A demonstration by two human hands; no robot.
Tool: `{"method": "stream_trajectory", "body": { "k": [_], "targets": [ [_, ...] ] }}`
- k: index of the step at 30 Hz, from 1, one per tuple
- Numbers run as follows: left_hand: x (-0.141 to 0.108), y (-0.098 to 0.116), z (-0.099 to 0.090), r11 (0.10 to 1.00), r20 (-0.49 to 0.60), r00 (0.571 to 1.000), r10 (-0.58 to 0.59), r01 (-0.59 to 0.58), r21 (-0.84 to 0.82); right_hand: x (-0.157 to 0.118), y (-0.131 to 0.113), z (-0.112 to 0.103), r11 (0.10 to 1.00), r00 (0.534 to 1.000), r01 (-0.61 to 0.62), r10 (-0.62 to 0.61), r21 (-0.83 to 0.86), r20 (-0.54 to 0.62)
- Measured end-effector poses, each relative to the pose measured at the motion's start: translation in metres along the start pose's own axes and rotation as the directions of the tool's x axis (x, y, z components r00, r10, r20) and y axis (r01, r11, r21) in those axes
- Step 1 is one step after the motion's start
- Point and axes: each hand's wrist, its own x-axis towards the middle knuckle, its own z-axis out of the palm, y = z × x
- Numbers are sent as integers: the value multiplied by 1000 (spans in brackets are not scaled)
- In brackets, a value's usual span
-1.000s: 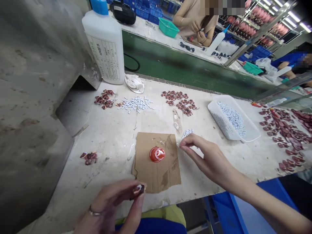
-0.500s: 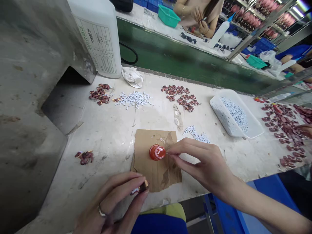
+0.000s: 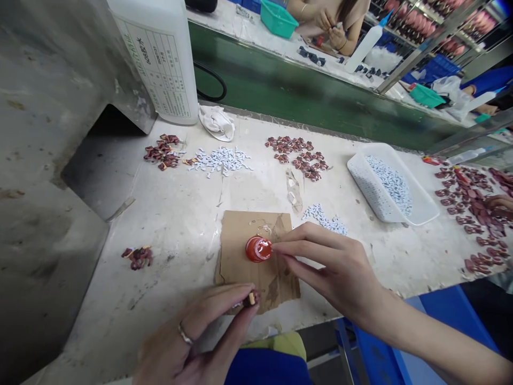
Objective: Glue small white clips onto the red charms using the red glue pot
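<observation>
Between thumb and fingers of my left hand is a small dark brown figure piece with a tan edge; most of it is hidden. My right hand is closed in a pinch at the right rim of a small red cup. Whatever its fingertips hold is too small to make out. The cup holds a shiny liquid and stands on a piece of brown cardboard. Behind my right hand lies a small heap of pale blue pieces.
A white plastic basket of pale blue pieces stands right. Brown pieces and more pale blue pieces lie behind the cardboard. A large white jug stands by metal machinery. Co-workers' hands show across the divider.
My left hand has moved right and slightly up with the brown piece, closer to the cup, and has turned it a little. My right hand stays at the cup's rim.
</observation>
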Motion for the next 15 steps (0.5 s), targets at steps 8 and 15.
{"method": "stream_trajectory", "body": {
  "k": [8, 15],
  "targets": [
    [0, -5, 3, 995, 47, 995, 88, -86, -43, -4, -17, 0, 943, 994, -98, 108, 317, -16],
    [2, -3, 4, 996, 28, 997, 77, -76, -40, -5, -29, 8, 891, 996, -91, 84, 444, 34]
  ]
}}
